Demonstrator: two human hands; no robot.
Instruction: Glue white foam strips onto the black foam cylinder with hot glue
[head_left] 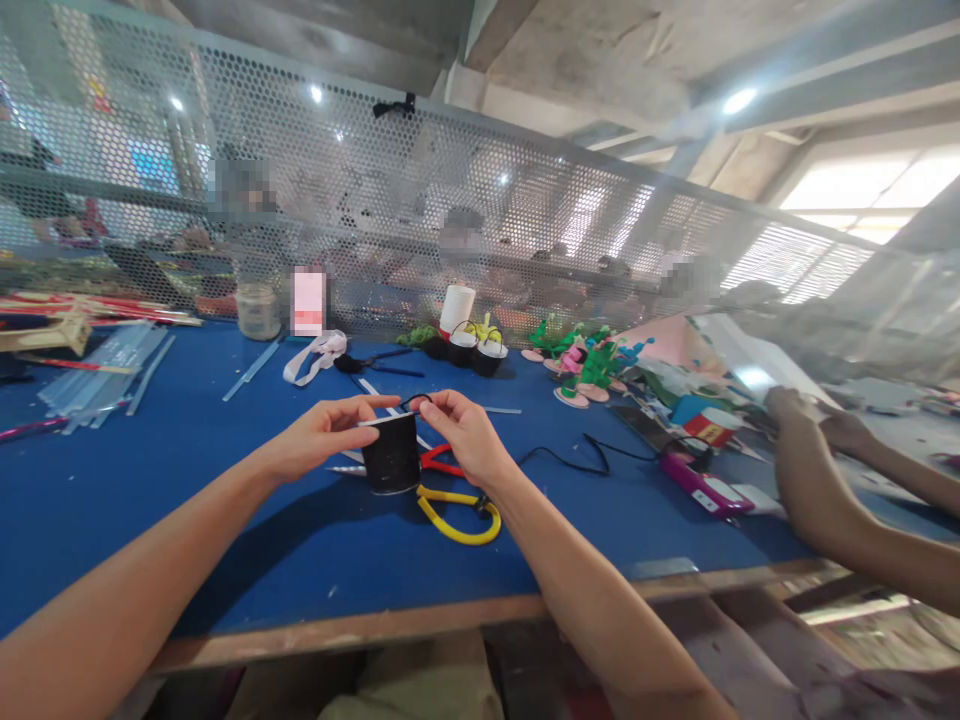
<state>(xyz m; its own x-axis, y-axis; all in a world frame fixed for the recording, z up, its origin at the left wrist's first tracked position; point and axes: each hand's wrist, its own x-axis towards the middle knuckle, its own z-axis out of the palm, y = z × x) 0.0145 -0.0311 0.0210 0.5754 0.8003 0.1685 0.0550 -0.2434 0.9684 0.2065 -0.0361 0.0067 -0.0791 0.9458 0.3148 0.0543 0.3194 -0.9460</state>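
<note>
Black bucket (391, 455): held between both hands over the near part of the blue desk (360, 565), mouth up, slightly tilted. Could not tell contact or gap between base and desk. Gripped the wall near the pale rim with the left hand (337, 432), thumb on the near face, forefinger stretched along the far side of the mouth. Pinched the thin handle (416, 400) at the mouth with the right hand (459, 425). Could not tell the firmness of the joint between handle and wall.

Judged possible faults and causes as follows:
1. Detached or bent handle, from a hard pull against a weak joint.
2. Dented wall or warped rim, from excess thumb pressure on the left.
3. Twisted or dropped bucket, from a loosened left grasp during a sideways tug.
4. Caught base, from lowering onto the red grip (442, 467) or yellow ring (448, 496), both located just beside the bucket on its right.
5. Snagged black cord (574, 460), from an outward sweep of the right wrist.

Located two similar small buckets (491, 358) farther back, near a white cylinder (457, 308).
</note>
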